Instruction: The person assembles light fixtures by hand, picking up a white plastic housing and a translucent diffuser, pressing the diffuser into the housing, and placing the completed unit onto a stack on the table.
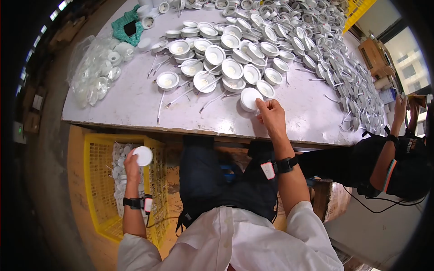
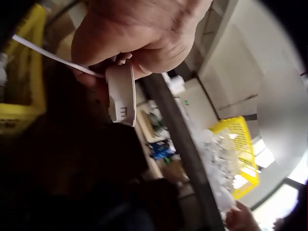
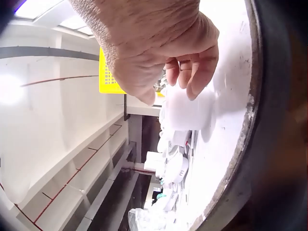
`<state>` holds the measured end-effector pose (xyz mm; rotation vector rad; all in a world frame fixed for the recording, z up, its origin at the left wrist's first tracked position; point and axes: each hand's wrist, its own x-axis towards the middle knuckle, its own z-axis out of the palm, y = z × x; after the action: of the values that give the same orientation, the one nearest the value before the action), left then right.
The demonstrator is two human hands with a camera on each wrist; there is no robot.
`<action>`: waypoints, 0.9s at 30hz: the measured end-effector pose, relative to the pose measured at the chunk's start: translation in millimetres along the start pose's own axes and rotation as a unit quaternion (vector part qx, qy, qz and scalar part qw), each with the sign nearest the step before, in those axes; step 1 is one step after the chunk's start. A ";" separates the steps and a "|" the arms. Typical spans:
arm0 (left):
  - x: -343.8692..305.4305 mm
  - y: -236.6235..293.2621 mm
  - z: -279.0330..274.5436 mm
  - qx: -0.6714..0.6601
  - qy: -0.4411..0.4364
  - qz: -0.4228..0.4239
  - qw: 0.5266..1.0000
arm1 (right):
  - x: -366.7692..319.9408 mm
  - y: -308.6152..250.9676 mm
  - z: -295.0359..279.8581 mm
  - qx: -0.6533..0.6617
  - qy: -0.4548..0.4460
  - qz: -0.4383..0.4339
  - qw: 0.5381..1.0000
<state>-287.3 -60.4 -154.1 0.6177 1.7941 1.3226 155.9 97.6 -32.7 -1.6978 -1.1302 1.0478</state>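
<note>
A white round lamp [image 1: 143, 156] with a flat face is pinched in my left hand [image 1: 131, 165], out over the yellow basket. Side-on in the left wrist view, the lamp [image 2: 121, 94] shows a printed mark on its rim, and a white cable [image 2: 53, 54] runs out past the fingers. My right hand [image 1: 272, 118] is at the table's front, fingertips right at the edge of a stack of white round discs [image 1: 248, 100]. In the right wrist view the thumb and bent fingers are at the end of this stack [image 3: 190, 113]; I cannot tell whether they grip a disc.
Many white lamp housings with cables [image 1: 230, 67] cover the table [image 1: 135, 108]. A clear plastic bag [image 1: 92, 74] of white parts and a green wrap [image 1: 126, 29] lie at its left. The yellow basket [image 1: 92, 189] holds lamps. Another person's arm [image 1: 389, 149] is at the right.
</note>
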 end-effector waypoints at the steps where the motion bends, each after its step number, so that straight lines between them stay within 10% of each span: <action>1: 17.9 -23.8 -31.9 0.005 0.037 -0.005 0.999 | 2.2 5.0 1.7 0.000 -0.003 -0.001 1.000; 6: 62.0 -104.4 -169.8 0.031 0.099 -0.065 0.992 | 1.8 11.1 1.8 0.126 -0.017 0.049 0.991; 8: 57.3 -103.0 -179.6 0.251 0.238 -0.049 0.937 | 0.8 14.1 -1.0 0.155 -0.019 0.050 0.986; 11: 73.2 -128.3 -169.1 0.290 0.133 -0.059 0.946 | 0.7 14.8 -2.9 0.192 -0.025 0.051 0.980; 14: 32.5 -80.3 -80.8 0.151 0.031 -0.033 0.987 | -0.4 15.1 -3.5 0.204 -0.026 0.054 0.977; 16: 21.4 -77.0 -32.7 0.226 -0.054 0.128 0.964 | -1.7 14.4 -5.9 0.204 -0.027 0.056 0.977; 20: -63.3 41.9 88.2 0.133 -0.257 0.012 0.957 | -9.3 15.0 -19.0 0.270 -0.012 0.063 0.961; 27: -119.2 127.2 232.1 0.035 -0.433 0.083 0.897 | -10.9 9.8 -20.4 0.343 -0.010 0.079 0.936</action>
<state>-38.3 17.2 -26.5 1.1941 1.0618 0.8566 174.7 81.0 -33.3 -1.2192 -0.5336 1.3633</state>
